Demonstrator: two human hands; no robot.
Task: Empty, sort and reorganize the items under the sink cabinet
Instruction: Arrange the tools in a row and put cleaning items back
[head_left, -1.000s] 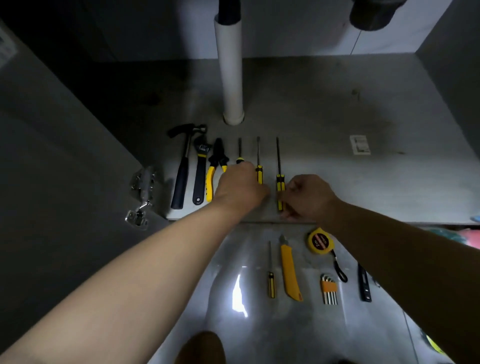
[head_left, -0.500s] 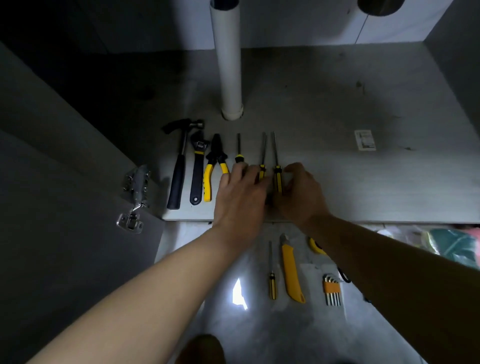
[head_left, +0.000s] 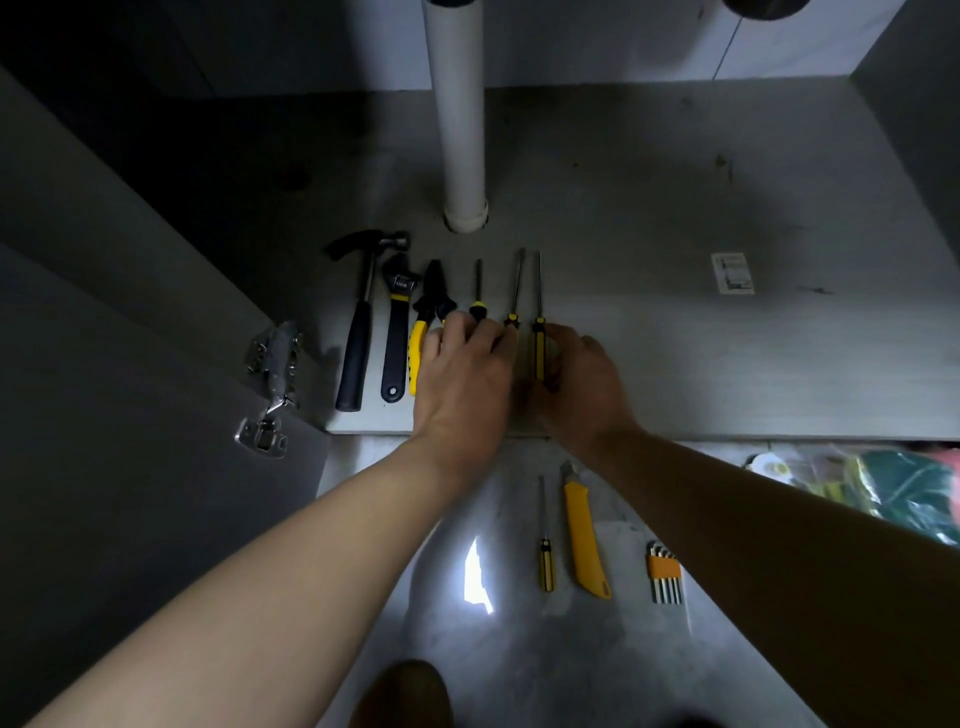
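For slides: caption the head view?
Right hand grips a screwdriver, left hand rests on two other screwdrivers, beside pliers, wrench and hammer on the cabinet floor.

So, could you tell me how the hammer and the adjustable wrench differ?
The hammer is longer than the adjustable wrench, its head reaching further back. The hammer's grip is black below a metal shaft; the wrench is black with a yellow band and a hole at its handle end. Both lie side by side on the cabinet floor, heads pointing away.
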